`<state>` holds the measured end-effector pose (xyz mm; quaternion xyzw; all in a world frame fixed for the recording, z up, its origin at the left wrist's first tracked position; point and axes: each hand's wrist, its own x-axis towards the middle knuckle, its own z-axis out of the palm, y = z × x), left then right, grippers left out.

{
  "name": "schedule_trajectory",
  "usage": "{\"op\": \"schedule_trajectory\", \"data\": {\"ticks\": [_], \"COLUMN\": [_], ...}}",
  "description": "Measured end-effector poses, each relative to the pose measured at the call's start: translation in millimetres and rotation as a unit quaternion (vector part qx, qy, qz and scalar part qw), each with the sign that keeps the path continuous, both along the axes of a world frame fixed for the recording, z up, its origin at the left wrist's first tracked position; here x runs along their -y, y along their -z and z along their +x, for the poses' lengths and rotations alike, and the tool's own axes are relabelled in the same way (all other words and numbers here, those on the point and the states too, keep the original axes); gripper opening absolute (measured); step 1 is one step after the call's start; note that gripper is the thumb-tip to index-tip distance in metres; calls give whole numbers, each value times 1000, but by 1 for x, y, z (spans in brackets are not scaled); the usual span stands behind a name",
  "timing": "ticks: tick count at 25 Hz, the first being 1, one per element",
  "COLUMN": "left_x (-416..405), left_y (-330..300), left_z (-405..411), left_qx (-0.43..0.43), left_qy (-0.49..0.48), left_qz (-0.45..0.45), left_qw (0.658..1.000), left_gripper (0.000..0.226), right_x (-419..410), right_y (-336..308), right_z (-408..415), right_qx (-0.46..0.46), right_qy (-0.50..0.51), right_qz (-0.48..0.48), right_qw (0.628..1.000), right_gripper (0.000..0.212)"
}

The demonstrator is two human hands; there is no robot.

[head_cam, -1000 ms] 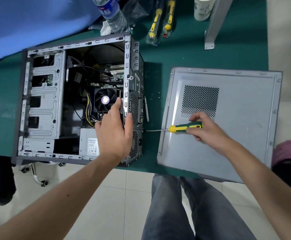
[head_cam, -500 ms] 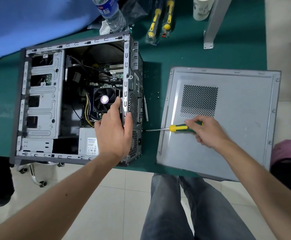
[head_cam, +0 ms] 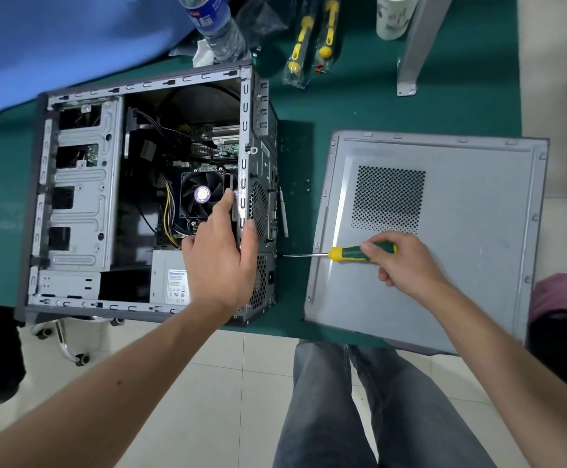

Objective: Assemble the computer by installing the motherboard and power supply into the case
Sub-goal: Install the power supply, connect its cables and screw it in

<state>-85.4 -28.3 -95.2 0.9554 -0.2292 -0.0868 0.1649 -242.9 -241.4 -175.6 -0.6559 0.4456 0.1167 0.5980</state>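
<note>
Little shifted against the earlier frames: right hand (head_cam: 407, 261) slid forward along the handle, fingers now covering more of its green part; left hand (head_cam: 219, 261) unmoved on the case.

Green surface (head_cam: 376, 106) carrying all items. Case (head_cam: 79, 204) lying open side up, far left. Detached side panel (head_cam: 461, 211) flat beside it on the right, well apart from the rear wall. Motherboard (head_cam: 208, 146) seated inside under its cooler fan (head_cam: 202, 195). Power supply (head_cam: 169, 282) set in the near rear corner, against the perforated rear wall. Screwdriver (head_cam: 346, 254) level above the panel's near left edge, shaft pointing left, tip at the rear wall beside the power supply. Loose screws (head_cam: 308, 185) on the surface between case and panel.

Step judged: fastening the power supply through the rear wall. Best done with the shaft square to the wall, tip fully seated in the screw head, steady inward pressure while turning, case braced against that push. Whether the tip sits in a screw: too small to tell.

Left grip: clamped over the rear edge of the case, thumb outside on the rear wall, fingers inside by the fan, forearm rising from lower left. Right grip: closed round the screwdriver handle, wrist bent, forearm entering from lower right.
</note>
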Motion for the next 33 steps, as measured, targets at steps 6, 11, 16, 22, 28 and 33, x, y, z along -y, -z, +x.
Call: {"op": "schedule_trajectory", "data": {"ticks": [6,11,16,22,28,33], "left_x": [-1,0,0,0,0,2], "left_y": [-1,-1,-1,-2,-1,-2], "left_z": [-1,-1,-1,1,-1,1], "left_qx": [-3,-3,-5,-3,0,2], "left_qy": [3,4,3,4,1,0], "left_qz": [0,-1,1,-1,-1,-4], "left_qw": [1000,1000,1000,1000,1000,1000], "left_gripper": [53,53,53,53,53,53], "right_x": [-5,-8,-7,-12,-12,-8], "right_y": [-4,-2,-1,1,0,2], "right_z": [0,-1,0,-1,-7,-2], "right_qx": [52,33,22,40,35,55], "right_qy": [-34,10,-30,49,2,53], "right_qz": [-17,6,1,22,33,5], "right_qw": [998,999,999,998,999,997], "right_gripper": [9,11,16,12,12,12]}}
